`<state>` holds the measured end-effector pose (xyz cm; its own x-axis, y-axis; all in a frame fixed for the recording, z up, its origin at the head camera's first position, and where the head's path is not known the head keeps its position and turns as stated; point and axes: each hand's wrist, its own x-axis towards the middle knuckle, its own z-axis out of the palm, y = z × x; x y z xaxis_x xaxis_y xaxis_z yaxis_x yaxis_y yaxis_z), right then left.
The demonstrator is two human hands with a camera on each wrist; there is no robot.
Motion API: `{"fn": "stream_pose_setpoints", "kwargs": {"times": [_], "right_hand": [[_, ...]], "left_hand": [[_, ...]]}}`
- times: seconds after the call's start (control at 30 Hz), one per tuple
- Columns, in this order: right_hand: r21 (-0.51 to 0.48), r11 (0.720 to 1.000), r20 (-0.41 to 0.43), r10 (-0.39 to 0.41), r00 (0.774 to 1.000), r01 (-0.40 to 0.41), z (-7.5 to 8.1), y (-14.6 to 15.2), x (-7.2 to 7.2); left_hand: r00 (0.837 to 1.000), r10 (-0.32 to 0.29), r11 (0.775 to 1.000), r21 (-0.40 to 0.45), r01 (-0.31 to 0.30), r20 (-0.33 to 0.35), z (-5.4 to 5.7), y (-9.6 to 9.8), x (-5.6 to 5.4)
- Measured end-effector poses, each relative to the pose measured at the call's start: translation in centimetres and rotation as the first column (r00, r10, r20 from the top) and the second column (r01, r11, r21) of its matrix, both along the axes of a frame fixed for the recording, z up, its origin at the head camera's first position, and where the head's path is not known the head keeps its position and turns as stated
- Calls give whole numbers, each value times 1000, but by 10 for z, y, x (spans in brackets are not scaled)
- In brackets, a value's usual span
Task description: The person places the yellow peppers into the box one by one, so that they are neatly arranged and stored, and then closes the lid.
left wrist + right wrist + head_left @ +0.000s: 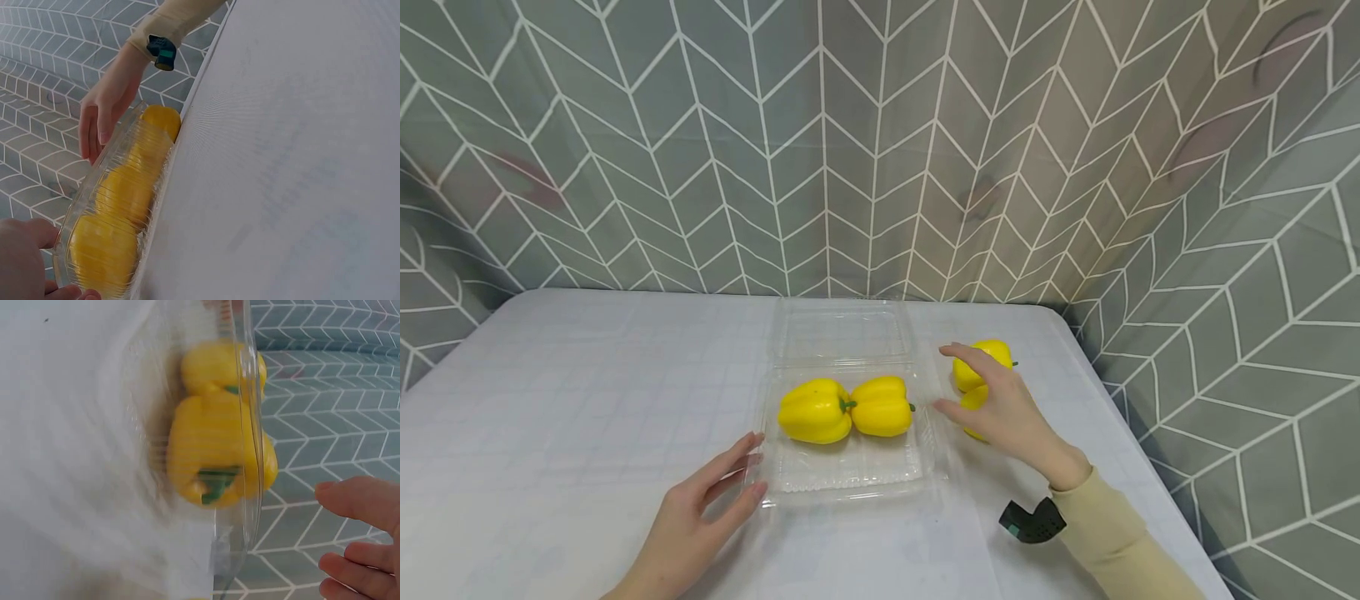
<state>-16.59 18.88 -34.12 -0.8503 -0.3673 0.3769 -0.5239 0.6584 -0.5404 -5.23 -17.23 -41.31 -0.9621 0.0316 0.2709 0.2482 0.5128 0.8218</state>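
Observation:
A clear plastic clamshell container (850, 479) lies on the table with its lid (842, 333) laid back behind it. Inside, two yellow bell peppers (815, 412) (882, 407) rest end to end, green stems toward the right. The left hand (700, 508) touches the container's left side with extended fingertips, its thumb near the front corner. To the right, my right hand (1000, 408) hovers with thumb and fingers spread and nothing between them. It partly hides two more yellow peppers (994, 350) (974, 400) beside the container. In the right wrist view, the right hand (362, 550) is apart from the container rim.
A white cloth covers the table (587, 400), whose right edge runs beyond the loose peppers. A grey curtain (850, 150) with white chevron lines hangs behind and at the sides. A black wrist device (1033, 521) sits at the right sleeve.

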Motion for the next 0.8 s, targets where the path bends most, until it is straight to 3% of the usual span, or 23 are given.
{"fn": "stream_pose_setpoints", "kwargs": {"times": [0.23, 0.47, 0.8], "right_hand": [[11, 999, -22, -34, 999, 34, -2, 21, -6], [-7, 997, 49, -78, 996, 79, -3, 39, -14], [22, 988, 76, -157, 985, 156, -2, 59, -26]], "left_hand": [[1000, -10, 1000, 10, 10, -18, 1, 0, 0], [1000, -11, 1000, 13, 12, -21, 0, 0, 0], [1000, 1, 1000, 1, -1, -17, 2, 1, 1]]}}
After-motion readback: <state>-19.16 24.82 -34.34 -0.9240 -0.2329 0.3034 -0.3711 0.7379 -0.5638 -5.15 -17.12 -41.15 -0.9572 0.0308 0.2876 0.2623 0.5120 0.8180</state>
